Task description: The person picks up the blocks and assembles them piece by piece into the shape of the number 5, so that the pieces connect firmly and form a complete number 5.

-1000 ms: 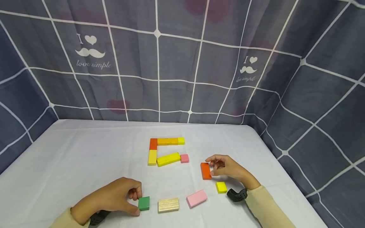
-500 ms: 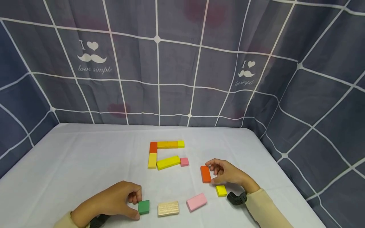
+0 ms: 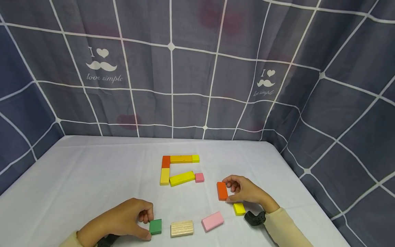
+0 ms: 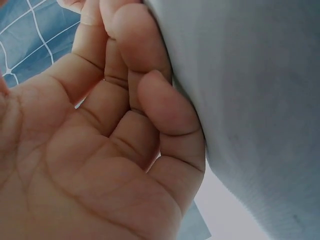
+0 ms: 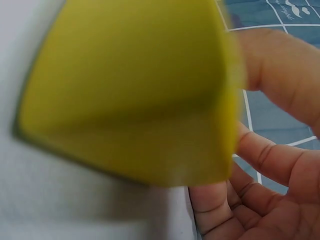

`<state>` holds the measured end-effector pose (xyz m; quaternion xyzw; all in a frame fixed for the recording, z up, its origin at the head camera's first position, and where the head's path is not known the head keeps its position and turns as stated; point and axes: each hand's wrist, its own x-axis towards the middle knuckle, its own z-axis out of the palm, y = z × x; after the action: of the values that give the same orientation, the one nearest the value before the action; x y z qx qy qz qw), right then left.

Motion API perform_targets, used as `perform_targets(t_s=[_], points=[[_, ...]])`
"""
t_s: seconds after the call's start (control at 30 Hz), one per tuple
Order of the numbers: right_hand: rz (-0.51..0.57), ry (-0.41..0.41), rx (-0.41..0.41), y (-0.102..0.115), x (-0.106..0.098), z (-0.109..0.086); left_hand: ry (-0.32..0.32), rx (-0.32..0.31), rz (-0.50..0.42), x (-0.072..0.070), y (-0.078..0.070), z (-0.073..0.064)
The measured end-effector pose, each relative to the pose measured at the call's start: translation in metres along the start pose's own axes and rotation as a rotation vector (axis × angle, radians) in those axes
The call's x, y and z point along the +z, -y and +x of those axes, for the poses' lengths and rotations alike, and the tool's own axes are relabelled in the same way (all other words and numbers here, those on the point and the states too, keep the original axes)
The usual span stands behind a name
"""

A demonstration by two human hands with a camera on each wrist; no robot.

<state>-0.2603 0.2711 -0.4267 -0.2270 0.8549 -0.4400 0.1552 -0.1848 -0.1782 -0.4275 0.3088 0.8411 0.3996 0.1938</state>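
My left hand (image 3: 124,219) rests on the table with fingers loosely curled, thumb tip and index at the left side of a green block (image 3: 155,226). In the left wrist view the curled fingers (image 4: 160,105) show no block within. At the right, my right hand (image 3: 243,191) pinches an orange-red block (image 3: 222,191), index at its far end and thumb at its near corner. A yellow square block (image 3: 239,209) lies just below that hand. In the right wrist view this yellow block (image 5: 130,75) fills the foreground and hides the orange-red one.
Between the hands lie a plain wooden block (image 3: 182,228) and a pink block (image 3: 212,221). Farther back, an outline of blocks holds a red block (image 3: 166,162), an orange bar (image 3: 181,159), a slanted yellow bar (image 3: 182,178) and a small pink cube (image 3: 199,177). A grid-patterned curtain (image 3: 191,75) bounds the table.
The whole view has shifted slightly as the head tilted up. My right thumb has slid toward the near corner of the orange-red block. The left hand has not moved.
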Motion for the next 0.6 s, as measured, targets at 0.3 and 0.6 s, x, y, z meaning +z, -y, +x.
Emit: perform_targets(t_s=[0.3, 0.6], points=[[-0.027, -0.012, -0.009, 0.0004, 0.0015, -0.0003, 0.003, -0.009, 0.001, 0.0003, -0.0001, -0.0004], [-0.101, -0.005, -0.056, 0.0059, 0.0031, -0.0010, 0.001, -0.004, 0.008, -0.0009, -0.0016, -0.0004]])
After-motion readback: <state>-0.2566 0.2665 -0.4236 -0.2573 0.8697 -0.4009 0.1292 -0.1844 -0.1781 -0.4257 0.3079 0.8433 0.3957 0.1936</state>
